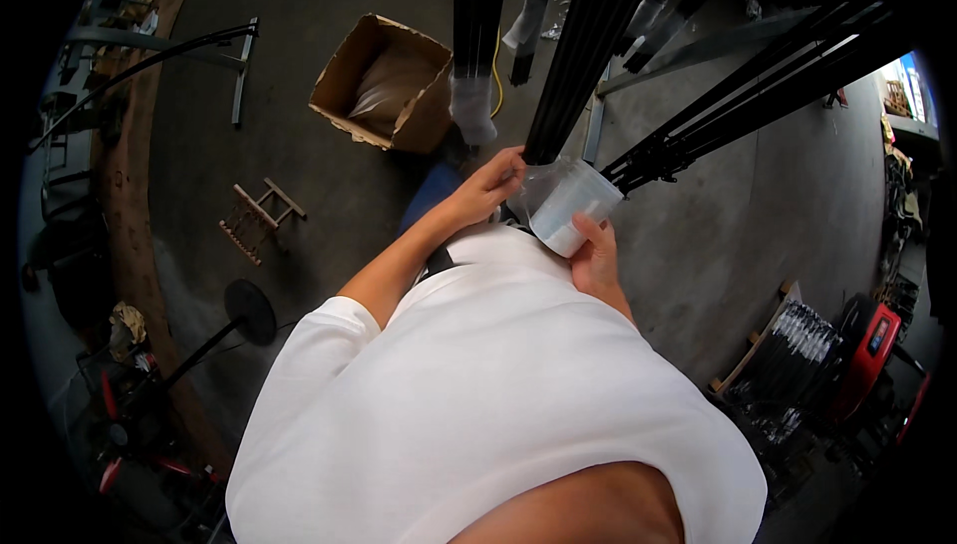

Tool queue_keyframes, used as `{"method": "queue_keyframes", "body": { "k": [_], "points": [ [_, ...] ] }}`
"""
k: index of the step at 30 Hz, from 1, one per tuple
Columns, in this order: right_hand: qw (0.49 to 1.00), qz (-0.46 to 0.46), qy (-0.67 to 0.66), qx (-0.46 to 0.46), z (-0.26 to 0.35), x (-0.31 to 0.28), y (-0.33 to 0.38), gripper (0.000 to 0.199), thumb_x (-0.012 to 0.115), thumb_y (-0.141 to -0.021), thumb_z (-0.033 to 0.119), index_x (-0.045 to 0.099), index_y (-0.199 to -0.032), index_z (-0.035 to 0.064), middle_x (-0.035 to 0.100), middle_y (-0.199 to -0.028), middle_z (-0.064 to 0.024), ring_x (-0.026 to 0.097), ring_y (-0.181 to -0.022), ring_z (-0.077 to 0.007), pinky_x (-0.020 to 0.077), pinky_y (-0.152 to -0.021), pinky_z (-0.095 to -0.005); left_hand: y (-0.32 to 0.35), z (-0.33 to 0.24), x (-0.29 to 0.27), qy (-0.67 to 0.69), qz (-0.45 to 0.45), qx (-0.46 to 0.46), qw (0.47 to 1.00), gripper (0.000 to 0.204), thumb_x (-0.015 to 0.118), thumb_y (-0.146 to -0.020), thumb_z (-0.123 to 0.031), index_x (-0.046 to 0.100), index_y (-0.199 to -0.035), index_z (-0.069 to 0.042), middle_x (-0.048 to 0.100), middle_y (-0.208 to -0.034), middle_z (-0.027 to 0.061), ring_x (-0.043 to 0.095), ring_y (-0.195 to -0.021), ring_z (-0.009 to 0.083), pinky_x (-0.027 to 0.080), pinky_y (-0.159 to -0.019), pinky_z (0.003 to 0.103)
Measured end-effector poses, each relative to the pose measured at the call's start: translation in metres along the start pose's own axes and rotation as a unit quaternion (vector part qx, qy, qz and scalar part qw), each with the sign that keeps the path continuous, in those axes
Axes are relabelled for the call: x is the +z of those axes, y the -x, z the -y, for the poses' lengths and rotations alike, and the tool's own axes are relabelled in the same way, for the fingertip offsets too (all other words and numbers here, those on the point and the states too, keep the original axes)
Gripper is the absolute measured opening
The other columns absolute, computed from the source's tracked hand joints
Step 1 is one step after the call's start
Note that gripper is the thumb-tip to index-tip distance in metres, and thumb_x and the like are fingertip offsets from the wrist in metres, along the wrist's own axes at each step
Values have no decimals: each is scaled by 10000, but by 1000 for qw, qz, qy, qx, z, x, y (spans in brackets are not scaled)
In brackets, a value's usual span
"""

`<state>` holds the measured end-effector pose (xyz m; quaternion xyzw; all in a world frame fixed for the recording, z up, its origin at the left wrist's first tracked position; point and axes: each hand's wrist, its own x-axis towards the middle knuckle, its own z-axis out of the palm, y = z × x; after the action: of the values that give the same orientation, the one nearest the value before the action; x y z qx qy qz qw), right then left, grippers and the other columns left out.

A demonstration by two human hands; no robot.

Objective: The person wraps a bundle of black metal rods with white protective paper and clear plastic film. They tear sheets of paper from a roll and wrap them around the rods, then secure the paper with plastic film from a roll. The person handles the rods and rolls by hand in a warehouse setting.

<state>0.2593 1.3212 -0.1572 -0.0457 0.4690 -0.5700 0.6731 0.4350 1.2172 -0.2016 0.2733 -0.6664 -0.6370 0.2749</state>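
Observation:
A roll of clear plastic wrap (575, 207) is held in front of my waist. My right hand (596, 257) grips the roll from its lower right side, thumb along its face. A loose stretch of the film (541, 183) runs from the roll toward my left hand (492, 187). The fingers of that hand are pinched together on the film, right by the end of a bundle of long black rods (570, 95). Another black bundle (688, 130) slants up to the right behind the roll. On a third bundle to the left, the end is covered in film (471, 105).
An open cardboard box (419, 110) with whitish material inside stands on the floor ahead. Left of me are a small wooden stool (261, 220) and a round black stand base (249, 312). A metal frame (595, 120) supports the rods. A large spool (783, 355) sits at right.

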Motion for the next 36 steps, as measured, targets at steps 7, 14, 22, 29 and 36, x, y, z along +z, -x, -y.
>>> {"method": "queue_keyframes", "body": {
  "k": [7, 14, 22, 29, 36],
  "points": [
    [999, 14, -30, 0, 3, -14, -10, 659, 701, -615, 124, 390, -1190, 43, 476, -1115, -69, 469, -1033, -214, 371, -911, -360, -1, 8, -2, 14, -1, -12, 1000, 119, 440, -909, -181, 427, -988, -92, 420, -905, -9, 424, -902, 78, 254, -974, 286],
    [982, 101, 136, -81, 10, -14, -23, 822, 768, -504, 77, 354, -1214, 62, 460, -1118, -60, 456, -1039, -197, 355, -918, -341, -7, -6, -2, 143, -5, -127, 982, 673, 387, -780, -668, 424, -1149, -107, 384, -1218, 34, 319, -1206, 159, 268, -986, 347],
    [937, 213, 250, -117, 8, -30, -45, 910, 822, -405, 166, 358, -1179, 58, 449, -1054, -37, 442, -1021, -168, 344, -896, -317, -15, -4, 4, 239, -4, -109, 965, 821, 417, -671, -767, 402, -1167, -112, 388, -1211, 34, 374, -1146, 169, 278, -970, 342],
    [965, 142, 198, -97, 6, 0, -43, 791, 778, -505, 122, 333, -1157, 69, 435, -1084, -51, 433, -1038, -176, 339, -906, -332, -14, 10, -1, 217, 18, -91, 972, 734, 587, -663, -655, 436, -1104, -88, 302, -1319, 121, 230, -1269, 244, 184, -1016, 378],
    [958, 105, 207, -166, -10, 5, -46, 735, 731, -584, 77, 293, -1173, 64, 411, -1146, -75, 415, -1082, -188, 339, -920, -336, -16, 5, 7, 227, -59, -88, 968, 400, 539, -838, -407, 437, -1017, -65, 452, -1212, 112, 345, -1181, 187, 281, -959, 336]
  ]
}}
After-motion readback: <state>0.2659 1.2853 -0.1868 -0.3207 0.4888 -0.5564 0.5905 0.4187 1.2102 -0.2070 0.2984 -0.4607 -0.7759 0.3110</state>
